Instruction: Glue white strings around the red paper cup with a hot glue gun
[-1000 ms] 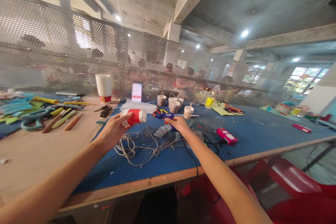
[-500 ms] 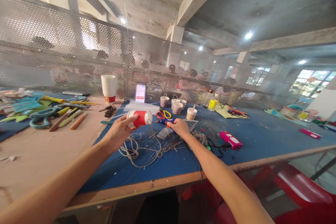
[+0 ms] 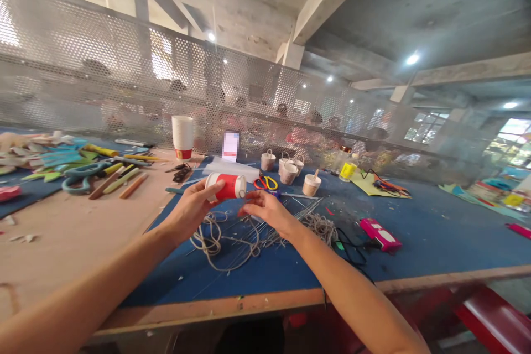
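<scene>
My left hand (image 3: 194, 202) is wrapped round a red and white paper cup (image 3: 229, 187), held on its side above the table. A loop of grey cord (image 3: 243, 193) shows at the cup's right end. Close to that end is my right hand (image 3: 265, 211), its thumb and fingers apart with nothing plainly held. Below both hands lies a loose coil of grey cord (image 3: 209, 238). Behind the right hand, partly hidden, lie a blue tool (image 3: 274, 192) that looks like a glue gun and scissors with red and yellow handles (image 3: 271, 181).
Several cord-handled cups (image 3: 288, 172) stand behind, beside a cup with a stick (image 3: 312, 183). A paper cup stack (image 3: 182, 135) and a phone (image 3: 230, 146) are farther back. Thin wires (image 3: 298, 213), a pink box (image 3: 380, 234) and a yellow-labelled bottle (image 3: 347, 168) lie or stand rightward; clay tools (image 3: 120, 180) lie left.
My right hand has left the blue tool and moved left to the cup's end, its fingers now apart. The left hand still holds the cup. The view has shifted slightly left.
</scene>
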A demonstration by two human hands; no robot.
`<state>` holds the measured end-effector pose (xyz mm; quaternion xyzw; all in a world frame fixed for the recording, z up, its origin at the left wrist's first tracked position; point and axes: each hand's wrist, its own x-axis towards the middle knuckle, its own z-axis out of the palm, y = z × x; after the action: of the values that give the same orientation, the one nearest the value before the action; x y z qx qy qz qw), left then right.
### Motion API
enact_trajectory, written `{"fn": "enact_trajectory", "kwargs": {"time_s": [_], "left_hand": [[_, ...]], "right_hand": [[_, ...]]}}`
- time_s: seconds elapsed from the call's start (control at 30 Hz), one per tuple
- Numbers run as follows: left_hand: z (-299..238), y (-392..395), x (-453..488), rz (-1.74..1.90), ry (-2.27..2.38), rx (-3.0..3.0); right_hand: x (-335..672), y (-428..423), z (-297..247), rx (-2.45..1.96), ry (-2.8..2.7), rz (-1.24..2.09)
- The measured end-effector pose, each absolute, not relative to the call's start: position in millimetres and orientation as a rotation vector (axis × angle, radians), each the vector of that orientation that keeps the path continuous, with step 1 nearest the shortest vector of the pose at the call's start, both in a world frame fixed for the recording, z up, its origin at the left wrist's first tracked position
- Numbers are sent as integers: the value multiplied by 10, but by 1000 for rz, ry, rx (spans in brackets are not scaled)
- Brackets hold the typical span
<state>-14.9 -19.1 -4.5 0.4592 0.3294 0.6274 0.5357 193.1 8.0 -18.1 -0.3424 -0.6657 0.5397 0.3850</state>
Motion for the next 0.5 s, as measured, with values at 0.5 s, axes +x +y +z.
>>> {"fn": "enact_trajectory", "kwargs": {"time_s": [0.5], "left_hand": [[-76, -257, -71, 1378, 850, 1142]], "right_hand": [[2040, -113, -63, -830, -1910, 521]]}}
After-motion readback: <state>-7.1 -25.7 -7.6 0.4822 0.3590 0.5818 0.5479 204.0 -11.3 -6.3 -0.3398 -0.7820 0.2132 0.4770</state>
